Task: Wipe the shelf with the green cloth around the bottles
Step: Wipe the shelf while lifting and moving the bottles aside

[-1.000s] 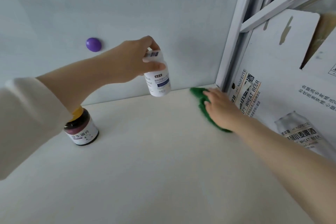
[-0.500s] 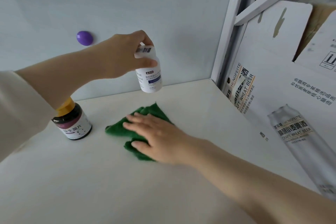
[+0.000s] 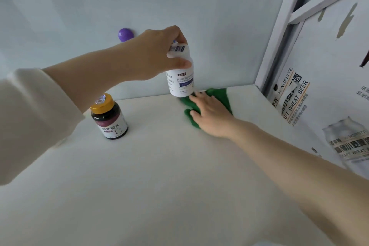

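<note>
Your right hand (image 3: pixel 211 120) presses flat fingers on the green cloth (image 3: pixel 218 95): soft, limp, likely bunches; press mid-cloth. Your left hand (image 3: pixel 155 56) grips the white bottle (image 3: pixel 180 81) at its cap; probably light.

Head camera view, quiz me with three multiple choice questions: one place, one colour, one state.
1. Where on the shelf is the green cloth? A near the back right corner B at the left edge C at the front edge
2. The dark bottle's cap is? A gold B purple C white
3. The white bottle is? A lying down B gripped by the left hand C standing untouched
Answers: A, the right hand presses it there; A, the lid shows gold; B, that hand curls round its top.
</note>
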### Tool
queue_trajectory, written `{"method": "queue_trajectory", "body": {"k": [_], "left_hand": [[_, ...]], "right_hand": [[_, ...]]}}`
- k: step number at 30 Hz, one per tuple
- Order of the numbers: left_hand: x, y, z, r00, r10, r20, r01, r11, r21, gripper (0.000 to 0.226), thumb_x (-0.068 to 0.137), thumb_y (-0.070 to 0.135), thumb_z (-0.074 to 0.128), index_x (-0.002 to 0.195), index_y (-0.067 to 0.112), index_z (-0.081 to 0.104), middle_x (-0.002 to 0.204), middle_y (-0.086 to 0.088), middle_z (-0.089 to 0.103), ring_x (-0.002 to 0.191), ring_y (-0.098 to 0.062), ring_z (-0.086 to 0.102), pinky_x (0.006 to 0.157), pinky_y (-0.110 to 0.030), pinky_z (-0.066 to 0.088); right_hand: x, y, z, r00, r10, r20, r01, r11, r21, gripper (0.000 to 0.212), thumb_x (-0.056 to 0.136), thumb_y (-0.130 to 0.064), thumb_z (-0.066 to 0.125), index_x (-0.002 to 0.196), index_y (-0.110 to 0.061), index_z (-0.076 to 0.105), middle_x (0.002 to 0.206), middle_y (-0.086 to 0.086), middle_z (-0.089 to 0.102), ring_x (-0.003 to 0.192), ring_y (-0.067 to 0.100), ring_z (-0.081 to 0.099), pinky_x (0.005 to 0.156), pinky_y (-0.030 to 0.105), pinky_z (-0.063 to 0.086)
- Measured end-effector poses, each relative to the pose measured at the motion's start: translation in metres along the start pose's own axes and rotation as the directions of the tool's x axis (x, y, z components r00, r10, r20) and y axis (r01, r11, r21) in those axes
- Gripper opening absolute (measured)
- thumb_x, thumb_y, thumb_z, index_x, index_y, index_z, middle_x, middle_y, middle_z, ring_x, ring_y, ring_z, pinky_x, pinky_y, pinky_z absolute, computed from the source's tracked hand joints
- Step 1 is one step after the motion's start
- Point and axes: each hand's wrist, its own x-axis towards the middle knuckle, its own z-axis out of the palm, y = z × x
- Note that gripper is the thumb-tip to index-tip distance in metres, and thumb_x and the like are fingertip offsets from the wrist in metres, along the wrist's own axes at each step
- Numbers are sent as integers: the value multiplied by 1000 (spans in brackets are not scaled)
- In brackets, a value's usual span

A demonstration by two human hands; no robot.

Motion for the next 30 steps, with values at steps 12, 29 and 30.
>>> {"method": "queue_trajectory", "body": {"k": [12,29,30], "left_hand": [[-12,9,1,1000,-1,-6,1,1000,13,39,84,40,57,118,24,46,108,2,56,83,-21,56,61,-27,43],[-41,27,47,987,71,146,-69,997,-21,38,86,37,56,118,20,44,102,0,51,77,-21,48,53,-23,34],[-44,27,51,984,66,163,-62,998,-24,37,87,36,55,118,20,44,102,0,50,76,-20,48,52,-24,34]], "right_hand": [[-6,43,-15,993,102,-63,-104,994,-35,53,97,-39,31,146,-22,23,158,0,13,146,15,10,119,33,3],[-163,36,-19,990,-126,65,115,981,154,48,96,-19,42,141,-31,31,153,-16,15,137,-8,5,119,23,-1],[-161,48,-23,999,-44,5,43,991,125,47,96,-17,41,141,-28,33,154,-11,17,137,-5,8,120,31,1]]}}
